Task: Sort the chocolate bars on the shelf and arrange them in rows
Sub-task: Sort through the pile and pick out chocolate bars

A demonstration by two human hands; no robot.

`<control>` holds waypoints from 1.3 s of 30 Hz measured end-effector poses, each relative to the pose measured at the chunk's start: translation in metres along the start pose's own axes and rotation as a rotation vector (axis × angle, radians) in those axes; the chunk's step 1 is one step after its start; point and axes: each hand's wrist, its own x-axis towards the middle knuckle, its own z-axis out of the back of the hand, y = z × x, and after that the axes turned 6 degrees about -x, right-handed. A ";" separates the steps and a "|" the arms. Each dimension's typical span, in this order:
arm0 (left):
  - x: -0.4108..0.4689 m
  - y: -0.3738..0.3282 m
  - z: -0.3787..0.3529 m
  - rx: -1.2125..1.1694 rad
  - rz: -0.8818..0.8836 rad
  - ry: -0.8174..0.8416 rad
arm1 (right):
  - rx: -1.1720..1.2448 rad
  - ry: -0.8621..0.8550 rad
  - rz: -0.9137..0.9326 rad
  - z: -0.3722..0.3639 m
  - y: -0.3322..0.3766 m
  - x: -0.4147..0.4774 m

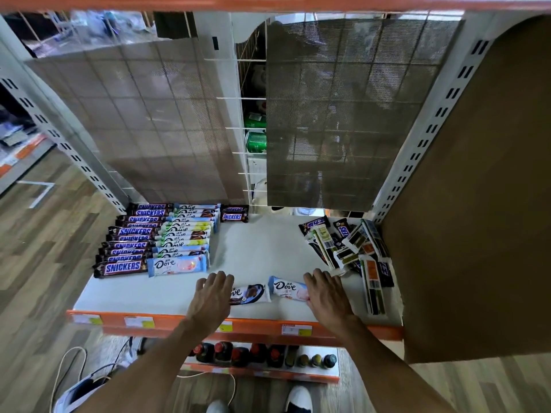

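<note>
On the white shelf (262, 251) a row of brown Snickers bars (125, 242) lies at the left, with a row of Dove bars (185, 236) beside it. One Snickers bar (234, 213) sits alone at the back. A jumbled pile of bars (348, 245) fills the right side. Near the front edge lie two Dove bars: a dark-and-white one (250, 293) and a blue-and-pink one (287, 287). My left hand (213, 293) rests with straight fingers on the dark one's left end. My right hand (326, 290) covers the pink one's right end, fingers spread.
An orange rail (149, 320) with price tags edges the shelf front. A brown cardboard panel (477, 204) walls the right side. Mesh sheets (343, 114) hang at the back. Bottles (253, 354) stand on the shelf below. My shoes and cables are on the wooden floor.
</note>
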 end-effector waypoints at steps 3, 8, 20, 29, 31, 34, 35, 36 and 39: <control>-0.004 0.013 0.001 0.021 0.023 -0.006 | -0.001 -0.023 0.012 0.001 0.010 0.002; -0.017 0.042 0.003 0.044 0.047 0.008 | -0.007 -0.060 0.023 0.000 0.035 0.007; -0.037 0.125 0.009 0.067 0.095 -0.052 | -0.004 -0.078 0.054 0.002 0.098 0.029; -0.027 0.150 0.011 0.034 0.066 -0.093 | 0.023 -0.108 0.115 0.008 0.148 0.043; -0.023 0.153 0.011 0.006 0.057 -0.115 | 0.036 -0.108 0.117 0.008 0.156 0.047; -0.019 0.159 0.009 -0.003 0.038 -0.145 | 0.047 -0.107 0.113 0.009 0.165 0.053; -0.019 0.161 0.008 0.000 0.031 -0.156 | 0.050 -0.109 0.110 0.010 0.168 0.055; -0.018 0.163 0.007 0.004 0.023 -0.167 | 0.052 -0.112 0.110 0.010 0.171 0.057; -0.014 0.168 0.007 0.036 -0.007 -0.180 | 0.045 -0.113 0.113 0.010 0.181 0.063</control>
